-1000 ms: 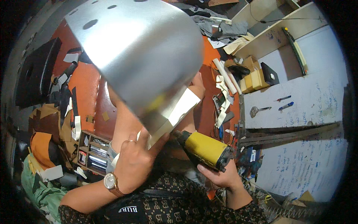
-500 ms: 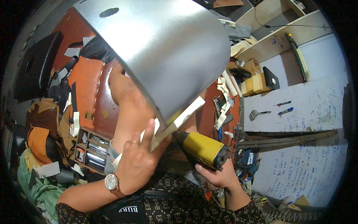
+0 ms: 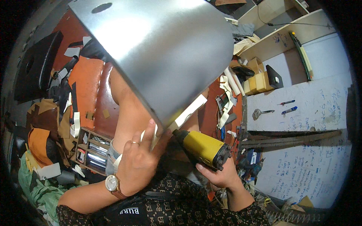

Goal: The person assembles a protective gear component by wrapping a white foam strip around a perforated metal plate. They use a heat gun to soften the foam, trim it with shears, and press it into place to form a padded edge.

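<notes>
A large curved silver-grey panel (image 3: 162,56) with a dark oval hole near its far left corner slopes down toward me, its near corner at my left hand. My left hand (image 3: 141,158) presses a cream-white strip (image 3: 191,110) along the panel's lower edge, fingers closed around strip and edge. My right hand (image 3: 218,175) grips a yellow-and-black gun-shaped power tool (image 3: 205,147), its handle mostly hidden. The tool's dark nose points at the strip beside my left fingertips. Whether the nose touches it, I cannot tell.
On the left, a wooden box (image 3: 90,154) of metal pieces stands by my leg, near a black padded block (image 3: 37,67). Leather scraps and a green cloth (image 3: 43,196) lie around. Right, a white board (image 3: 301,105) bears pens; yellow foam blocks (image 3: 258,83) sit behind.
The panel has shifted slightly left and down at its far end. The tool's nose has moved a little up and left, closer to my left fingers.
</notes>
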{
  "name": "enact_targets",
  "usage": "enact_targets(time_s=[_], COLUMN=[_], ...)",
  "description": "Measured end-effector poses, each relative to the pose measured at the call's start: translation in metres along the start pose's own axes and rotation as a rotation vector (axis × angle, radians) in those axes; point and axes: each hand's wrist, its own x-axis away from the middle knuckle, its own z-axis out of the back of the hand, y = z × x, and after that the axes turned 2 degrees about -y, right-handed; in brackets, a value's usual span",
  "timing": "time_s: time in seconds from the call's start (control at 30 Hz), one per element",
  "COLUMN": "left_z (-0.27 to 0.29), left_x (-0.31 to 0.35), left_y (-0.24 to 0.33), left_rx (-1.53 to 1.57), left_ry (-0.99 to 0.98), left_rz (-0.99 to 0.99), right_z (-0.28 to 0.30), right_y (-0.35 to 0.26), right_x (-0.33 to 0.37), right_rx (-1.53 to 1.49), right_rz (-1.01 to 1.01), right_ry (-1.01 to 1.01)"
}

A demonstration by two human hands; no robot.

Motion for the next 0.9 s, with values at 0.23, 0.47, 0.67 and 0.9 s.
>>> enact_targets(time_s=[0.23,0.47,0.67,0.9], left_z=[0.000,0.002,0.002,0.005], left_x=[0.000,0.001,0.000,0.000], left_y=[-0.001,0.001,0.000,0.000], left_rx=[-0.002,-0.035,-0.015,-0.021], left_ry=[-0.003,-0.013,-0.002,-0.013], left_rz=[-0.017,-0.015,-0.022,-0.012], right_z=[0.001,0.004,-0.005,-0.005], right_y=[-0.004,-0.005,0.006,0.005], right_x=[0.006,0.008,0.008,0.003], right_rx=[-0.032,0.084,-0.059,-0.049], right_rz=[-0.082,-0.086,-0.108,-0.069], right_ry=[-0.003,-0.040,0.005,0.002])
